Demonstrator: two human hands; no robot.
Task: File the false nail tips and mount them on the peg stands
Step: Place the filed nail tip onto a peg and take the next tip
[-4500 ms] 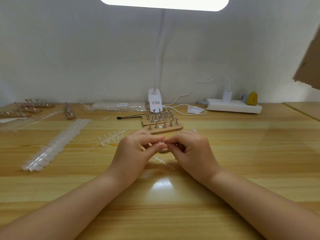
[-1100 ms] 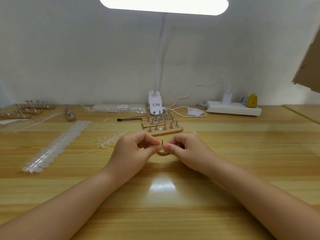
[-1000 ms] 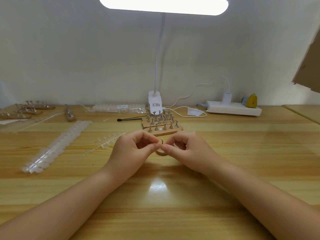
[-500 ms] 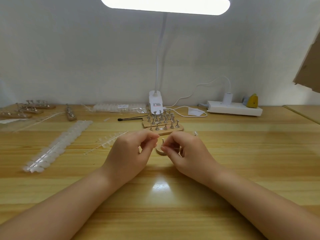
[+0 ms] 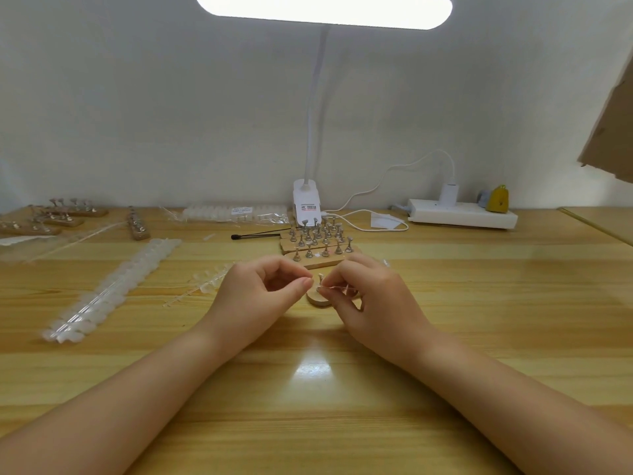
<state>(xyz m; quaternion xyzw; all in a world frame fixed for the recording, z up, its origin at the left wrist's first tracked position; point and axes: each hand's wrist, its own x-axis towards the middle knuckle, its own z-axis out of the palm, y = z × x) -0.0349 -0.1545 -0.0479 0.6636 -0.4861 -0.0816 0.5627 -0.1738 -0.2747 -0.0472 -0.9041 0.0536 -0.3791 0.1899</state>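
A small wooden peg stand (image 5: 317, 299) lies on the table between my hands, and its one visible metal peg (image 5: 320, 277) has a pale top. My right hand (image 5: 373, 303) pinches a thin clear nail-tip strip (image 5: 337, 287) just right of that peg and covers the rest of the stand. My left hand (image 5: 260, 296) hovers just left of the peg with fingers curled and thumb and forefinger tips together; I see nothing between them. Behind the hands sits a cluster of wooden peg stands (image 5: 320, 248) with several bare pegs.
Two strips of clear nail tips lie to the left, a long one (image 5: 113, 289) and a short one (image 5: 205, 286). At the back are a bag of tips (image 5: 236, 212), a black brush (image 5: 257, 235), the lamp base (image 5: 306, 207), a power strip (image 5: 462, 217) and more peg stands (image 5: 75, 211).
Earlier both hands held the clear strip together, then closed in around the peg. Now the hands have parted slightly, and the strip is in my right hand alone.
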